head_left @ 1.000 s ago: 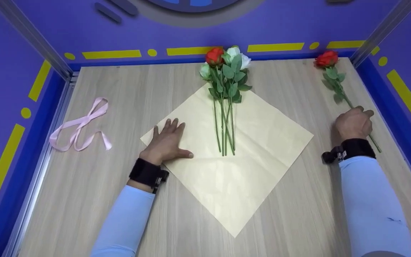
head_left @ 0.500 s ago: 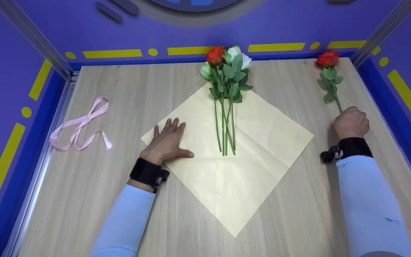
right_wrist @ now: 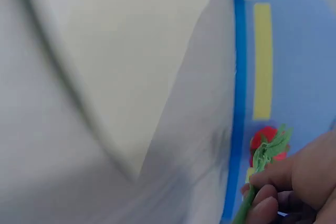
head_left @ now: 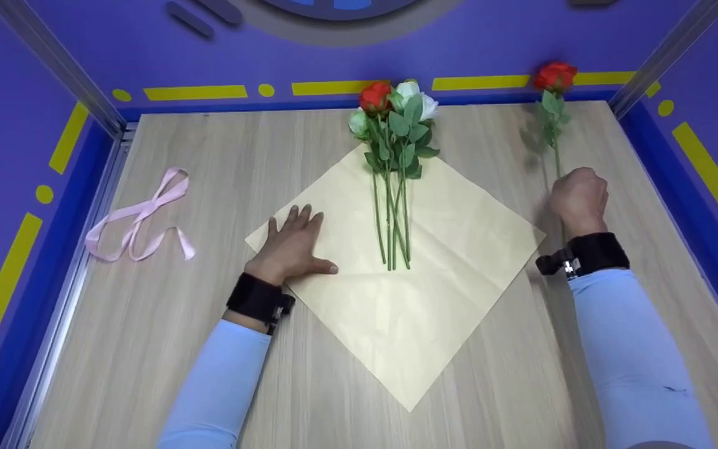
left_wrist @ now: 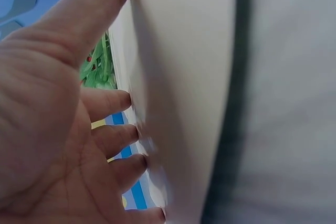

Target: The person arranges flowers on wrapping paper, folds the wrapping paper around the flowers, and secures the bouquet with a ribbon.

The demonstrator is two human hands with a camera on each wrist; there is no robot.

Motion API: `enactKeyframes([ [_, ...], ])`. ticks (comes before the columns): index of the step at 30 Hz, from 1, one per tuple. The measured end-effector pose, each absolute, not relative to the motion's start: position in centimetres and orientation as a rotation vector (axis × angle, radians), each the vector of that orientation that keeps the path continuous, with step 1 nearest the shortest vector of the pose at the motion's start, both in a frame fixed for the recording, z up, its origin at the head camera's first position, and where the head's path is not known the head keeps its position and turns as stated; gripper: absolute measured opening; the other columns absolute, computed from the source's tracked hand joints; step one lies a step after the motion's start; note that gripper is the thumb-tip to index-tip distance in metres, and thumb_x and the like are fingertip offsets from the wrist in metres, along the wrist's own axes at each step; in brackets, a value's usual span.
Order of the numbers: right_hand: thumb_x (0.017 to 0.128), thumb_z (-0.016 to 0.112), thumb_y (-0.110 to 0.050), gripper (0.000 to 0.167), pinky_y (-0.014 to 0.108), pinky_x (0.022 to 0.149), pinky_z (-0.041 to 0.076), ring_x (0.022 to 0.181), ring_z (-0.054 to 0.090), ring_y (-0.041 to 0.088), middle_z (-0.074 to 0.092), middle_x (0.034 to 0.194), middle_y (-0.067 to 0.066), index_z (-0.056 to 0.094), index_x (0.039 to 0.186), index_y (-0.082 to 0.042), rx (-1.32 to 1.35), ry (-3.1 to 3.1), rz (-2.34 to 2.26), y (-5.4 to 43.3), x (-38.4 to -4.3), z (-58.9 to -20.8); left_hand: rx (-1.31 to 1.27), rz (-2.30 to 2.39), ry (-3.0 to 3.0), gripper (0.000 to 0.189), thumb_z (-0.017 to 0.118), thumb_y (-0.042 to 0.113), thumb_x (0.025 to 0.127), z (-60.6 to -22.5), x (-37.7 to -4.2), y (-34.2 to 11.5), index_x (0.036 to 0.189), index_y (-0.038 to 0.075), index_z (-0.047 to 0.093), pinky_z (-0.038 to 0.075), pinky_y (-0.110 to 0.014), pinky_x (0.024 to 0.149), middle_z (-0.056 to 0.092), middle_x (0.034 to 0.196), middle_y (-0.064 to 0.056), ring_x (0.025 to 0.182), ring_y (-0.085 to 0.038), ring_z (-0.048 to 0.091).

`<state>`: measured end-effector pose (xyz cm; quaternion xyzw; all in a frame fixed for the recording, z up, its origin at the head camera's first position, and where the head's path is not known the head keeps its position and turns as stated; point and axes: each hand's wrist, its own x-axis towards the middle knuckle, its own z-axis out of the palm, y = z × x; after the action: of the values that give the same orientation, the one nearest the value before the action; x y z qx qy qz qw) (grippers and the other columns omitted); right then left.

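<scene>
With fingers spread, my left hand (head_left: 290, 246) rests on the left corner of a cream sheet of wrapping paper (head_left: 409, 330). In the left wrist view its fingertips (left_wrist: 122, 134) press at the paper's surface. My right hand (head_left: 579, 194) grips the green stem of a red rose (head_left: 555, 76), raised over the table just right of the paper. The right wrist view shows thumb and fingers curled round that stem (right_wrist: 245, 203). On the paper's upper half lies a bunch of several roses (head_left: 406, 121), red and white, with leafy stems pointing toward me.
A pink ribbon (head_left: 141, 212) lies loosely looped on the left of the wooden table (head_left: 222, 156). Blue-purple panels (head_left: 459, 37) with yellow marks wall in the back and both sides. A metal rail (head_left: 85, 249) runs along the left edge.
My right hand has lifted the red rose from the table and brought it leftward and farther up, toward the paper. The left hand, the paper and the bunch have stayed in place.
</scene>
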<state>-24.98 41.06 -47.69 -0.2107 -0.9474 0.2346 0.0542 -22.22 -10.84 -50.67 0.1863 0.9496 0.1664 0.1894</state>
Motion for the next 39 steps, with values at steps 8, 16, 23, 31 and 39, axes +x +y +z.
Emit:
enactKeyframes([
  [8,0.096,0.056,-0.015,0.031,0.032,0.054,0.043,0.051,0.054,0.015,0.055,0.054,-0.006,0.057,0.065,-0.012,-0.507,-2.810,1.073,32.2,-26.0,-47.7,0.503,0.454,2.643,0.118,0.081,0.062,0.085,-50.5,-22.3,-10.8,0.169,0.008,0.019,0.002,-0.073,0.125,0.007,0.177,-0.020,0.164,-0.042,0.001],
  [16,0.103,0.060,-0.017,0.023,0.028,0.061,0.053,0.047,0.064,0.011,0.068,0.064,-0.002,0.077,0.101,-0.001,-0.332,-2.775,1.297,24.1,-26.3,-49.1,0.506,0.466,2.651,0.118,0.082,0.062,0.084,-50.5,-22.2,-10.7,0.169,0.008,0.021,0.002,-0.073,0.125,0.009,0.176,-0.020,0.163,-0.042,0.002],
  [23,0.100,0.058,-0.016,0.024,0.040,0.075,0.056,0.066,0.065,0.023,0.077,0.090,0.012,0.078,0.095,-0.003,-0.264,-2.845,1.198,20.8,-26.1,-50.3,0.513,0.472,2.663,0.118,0.083,0.061,0.083,-50.3,-22.2,-10.6,0.169,0.008,0.022,0.002,-0.073,0.125,0.011,0.176,-0.021,0.163,-0.043,0.003],
  [31,0.100,0.060,-0.017,0.023,0.029,0.044,0.049,0.040,0.054,0.012,0.065,0.065,0.003,0.075,0.086,-0.006,-0.287,-2.863,1.222,20.2,-25.9,-50.8,0.516,0.457,2.664,0.118,0.082,0.062,0.084,-50.2,-22.1,-10.5,0.169,0.008,0.021,0.003,-0.073,0.125,0.010,0.176,-0.021,0.163,-0.042,0.003],
  [39,0.102,0.064,-0.019,0.024,0.027,0.045,0.049,0.035,0.054,0.010,0.059,0.051,-0.002,0.078,0.087,-0.006,-0.238,-2.891,1.245,19.9,-25.9,-50.7,0.515,0.486,2.660,0.117,0.083,0.061,0.084,-50.2,-21.9,-10.7,0.169,0.008,0.022,0.002,-0.073,0.125,0.009,0.176,-0.021,0.163,-0.043,0.002],
])
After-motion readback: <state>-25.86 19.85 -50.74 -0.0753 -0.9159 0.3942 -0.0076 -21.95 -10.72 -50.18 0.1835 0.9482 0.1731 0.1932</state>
